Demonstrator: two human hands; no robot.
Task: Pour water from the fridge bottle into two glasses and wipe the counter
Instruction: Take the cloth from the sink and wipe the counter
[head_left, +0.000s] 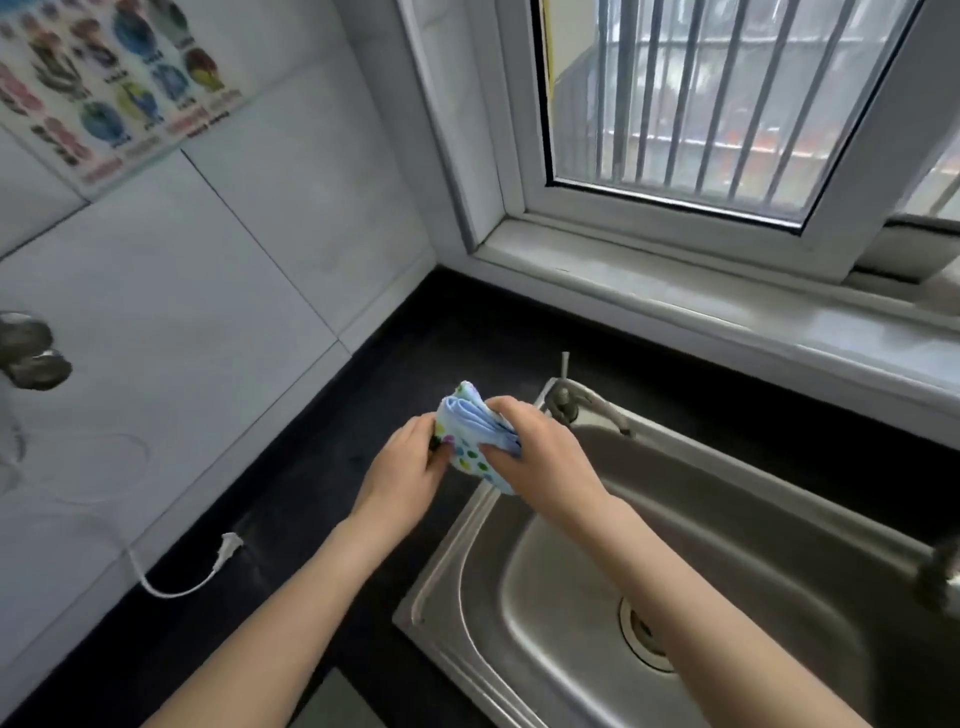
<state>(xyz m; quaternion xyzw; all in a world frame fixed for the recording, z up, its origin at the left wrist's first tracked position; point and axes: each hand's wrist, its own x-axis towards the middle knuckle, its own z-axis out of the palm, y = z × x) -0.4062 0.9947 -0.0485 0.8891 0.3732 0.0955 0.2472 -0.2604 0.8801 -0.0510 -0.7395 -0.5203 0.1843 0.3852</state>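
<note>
1. Your left hand (410, 462) and right hand (540, 452) both grip the bunched dotted cloth (470, 441), fingers curled round it.
2. You hold the cloth just above the far-left corner of the steel sink (727, 545); it seems clear of the rim, though blur makes that uncertain.
3. Left of the sink, a white plug (231, 543) lies on the black counter (311, 493).

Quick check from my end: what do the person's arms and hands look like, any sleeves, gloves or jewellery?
Both forearms are bare, with no sleeves in view. The left hand and right hand wear no gloves; no rings, watch or wristband show. The frame is slightly blurred.
</note>
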